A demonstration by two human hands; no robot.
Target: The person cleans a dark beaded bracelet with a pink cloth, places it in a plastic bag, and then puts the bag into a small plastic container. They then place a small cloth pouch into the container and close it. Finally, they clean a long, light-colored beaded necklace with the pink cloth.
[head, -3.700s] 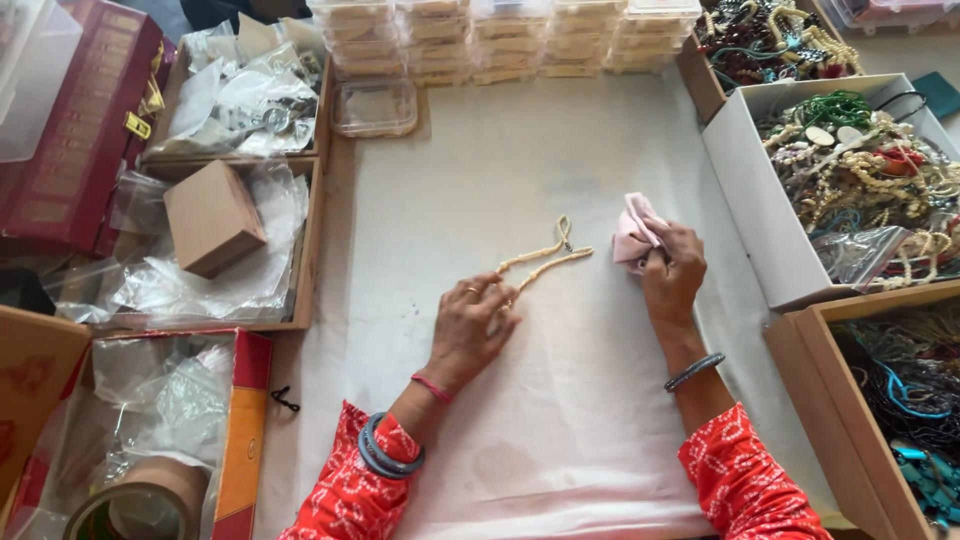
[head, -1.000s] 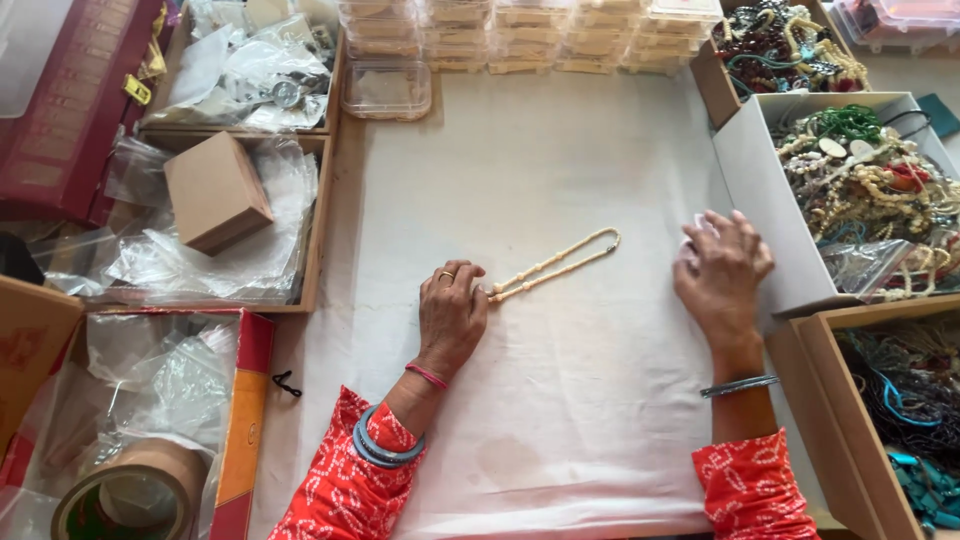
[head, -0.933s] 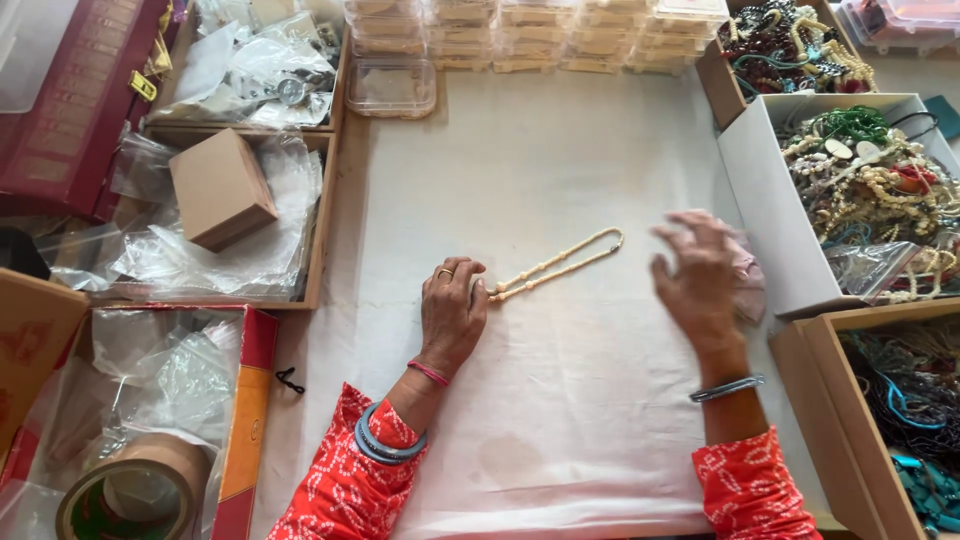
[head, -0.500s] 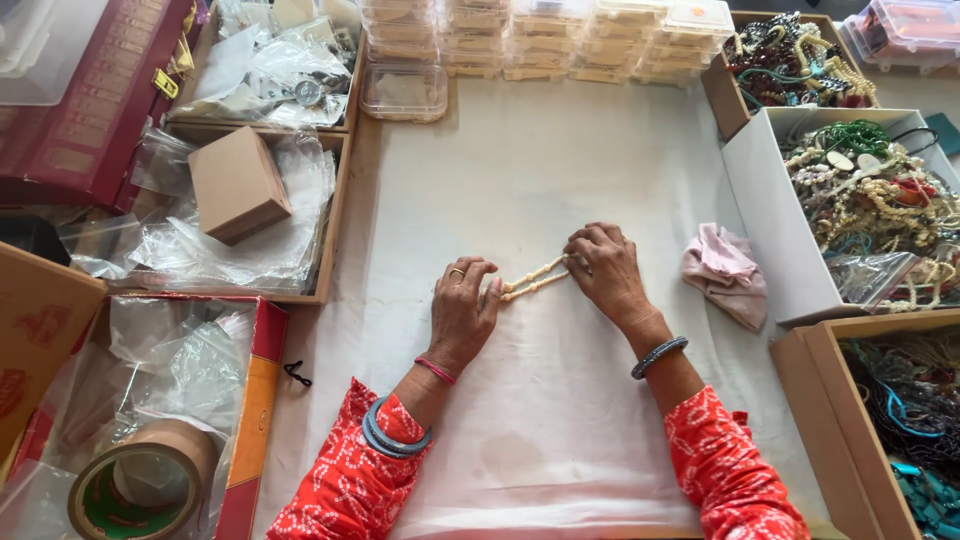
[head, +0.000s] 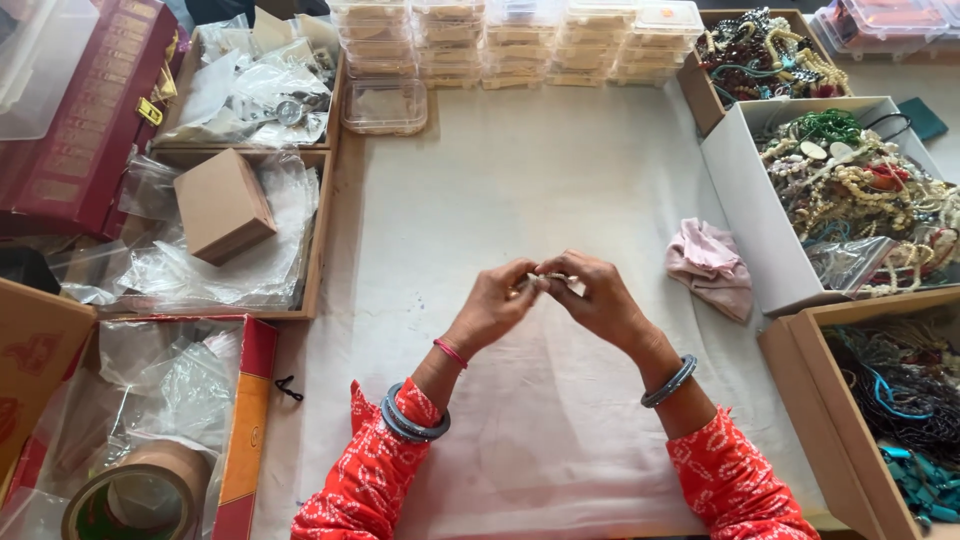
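At the bottom left of the frame a roll of brown tape (head: 140, 495) lies in a red-edged box among clear bags. In the centre, over the white cloth of the tabletop (head: 520, 200), the left hand (head: 495, 305) and right hand (head: 600, 298) meet, fingertips of both pinched shut on a small cream beaded necklace (head: 548, 277) gathered between them. To do this well, I judge the strand should be kept bunched evenly and held low over the cloth, so nothing slips. A pink cloth (head: 712, 265) lies to the right. Beyond it, a white box (head: 745, 200) holds mixed bead necklaces; a brown box (head: 810, 365) below holds dark and teal strands. At the upper left, trays hold plastic bags and a small cardboard box (head: 222, 205). Along the top stand stacked clear plastic containers (head: 520, 40).
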